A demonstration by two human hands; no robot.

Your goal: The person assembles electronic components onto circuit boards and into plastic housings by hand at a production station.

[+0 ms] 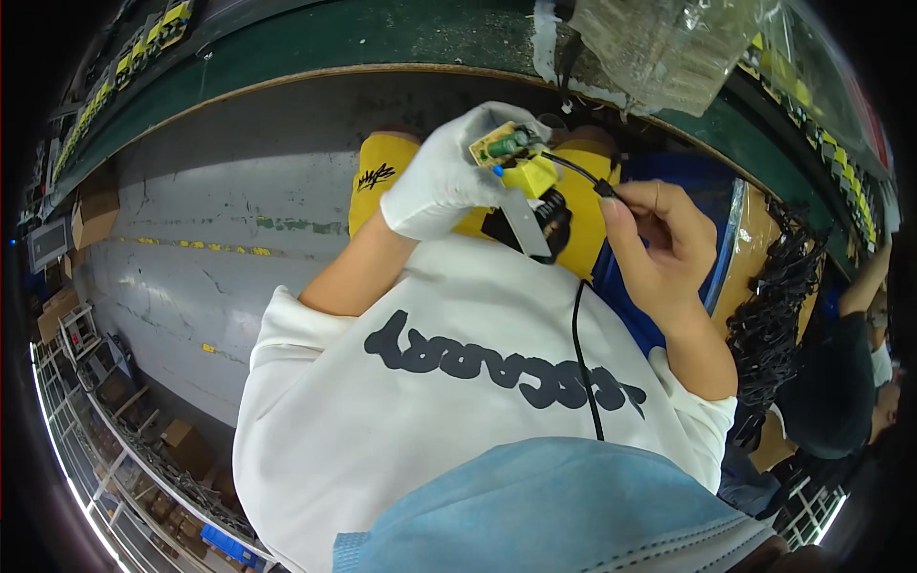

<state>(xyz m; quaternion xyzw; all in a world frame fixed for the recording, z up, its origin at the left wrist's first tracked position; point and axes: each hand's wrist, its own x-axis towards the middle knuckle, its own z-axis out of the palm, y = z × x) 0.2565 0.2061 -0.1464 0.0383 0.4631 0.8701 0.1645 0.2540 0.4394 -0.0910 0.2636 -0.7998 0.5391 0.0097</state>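
My left hand (435, 181), in a white glove, is closed around a small circuit board (482, 151). The board carries a green cylindrical part (506, 145), a yellow transformer (531, 176), a small blue part and a flat grey metal plate (525, 223). A black cable (573, 166) runs from the board toward my bare right hand (669, 244). Thumb and forefinger of that hand pinch the cable at its thicker sleeve (605, 188). Both hands are above my lap, close to the bench edge. The gloved fingers hide part of the board.
Ahead runs a green bench (401, 43) with a clear plastic bag (669, 48) on it. Rows of yellow-and-black parts line both sides. At right are a blue bin (635, 306), a heap of black cables (778, 296) and another person (841, 372). Shelving (143, 430) stands lower left.
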